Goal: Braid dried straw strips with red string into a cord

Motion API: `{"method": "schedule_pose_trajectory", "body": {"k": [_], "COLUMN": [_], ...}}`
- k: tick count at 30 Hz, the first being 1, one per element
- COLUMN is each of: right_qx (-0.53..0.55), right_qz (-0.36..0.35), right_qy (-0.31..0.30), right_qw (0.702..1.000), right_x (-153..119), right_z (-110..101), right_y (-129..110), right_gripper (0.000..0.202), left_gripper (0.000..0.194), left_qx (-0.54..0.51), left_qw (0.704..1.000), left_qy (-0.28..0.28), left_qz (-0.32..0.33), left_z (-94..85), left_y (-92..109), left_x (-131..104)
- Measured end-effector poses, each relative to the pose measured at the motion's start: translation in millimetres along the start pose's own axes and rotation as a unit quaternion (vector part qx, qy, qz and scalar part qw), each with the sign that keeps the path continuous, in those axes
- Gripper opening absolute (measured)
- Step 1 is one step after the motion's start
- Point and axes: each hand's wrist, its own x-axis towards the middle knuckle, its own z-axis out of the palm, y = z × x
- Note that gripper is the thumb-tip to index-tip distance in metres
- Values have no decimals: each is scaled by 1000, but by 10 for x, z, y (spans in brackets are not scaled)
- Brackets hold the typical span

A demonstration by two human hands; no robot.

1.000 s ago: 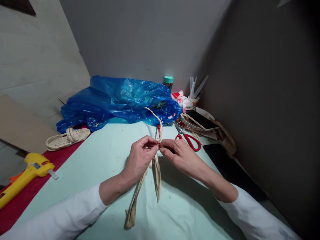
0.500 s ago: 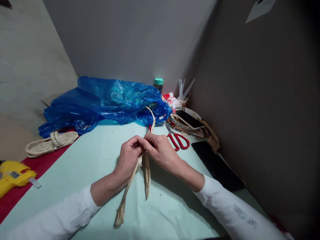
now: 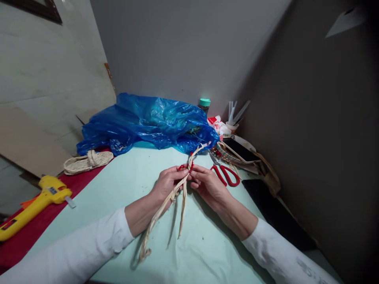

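Observation:
A pale braid of plant fibre (image 3: 194, 154) rises from between my hands, its upper end close to the blue bag. My left hand (image 3: 166, 183) pinches it from the left, thumb on top. My right hand (image 3: 211, 185) grips it from the right with thumb and fingers. Below them, a long twisted strand (image 3: 158, 215) trails toward the lower left and a shorter one (image 3: 183, 213) hangs down. Something red (image 3: 181, 167) shows beside the braid at my fingertips; its kind is partly hidden. Red-handled scissors (image 3: 226, 175) lie just right of my right hand.
A blue plastic bag (image 3: 142, 122) lies along the back. At left are a woven sandal (image 3: 89, 161) and a yellow glue gun (image 3: 49, 193) on red cloth. To the right lie a phone (image 3: 241, 150) on a basket and a dark flat panel (image 3: 275, 213). A wall closes the right side.
My view has swung left, so the scene sits farther right. My fingers have spread slightly apart along the braid, uncovering more of it and the red thing. The loose strands have shifted.

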Motion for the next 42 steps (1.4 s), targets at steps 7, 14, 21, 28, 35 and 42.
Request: {"method": "schedule_pose_trajectory", "body": {"k": [7, 14, 21, 28, 35, 42], "right_qx": [16, -334, -667, -712, -700, -678], "right_qz": [9, -99, -222, -172, -161, -163], "right_qy": [-43, -139, -44, 5, -23, 11], "right_qw": [999, 927, 710, 681, 696, 717], "right_x": [39, 1, -140, -351, -379, -378], "right_z": [-49, -214, -217, -99, -109, -152], "right_y": [54, -180, -281, -199, -256, -317], "right_gripper": [27, 14, 14, 15, 16, 12], "left_gripper": [9, 16, 26, 23, 15, 18], "left_qx": [-86, -15, 158, 209, 308, 254], "left_qw": [992, 997, 985, 976, 946, 966], "left_qy": [-33, -36, -65, -65, -35, -44], "left_qz": [-88, -69, -35, 5, 88, 15], "left_z": [-12, -76, -98, -17, 29, 10], "left_y": [7, -68, -75, -62, -64, -56], "left_x": [78, 53, 14, -55, -68, -88]}}
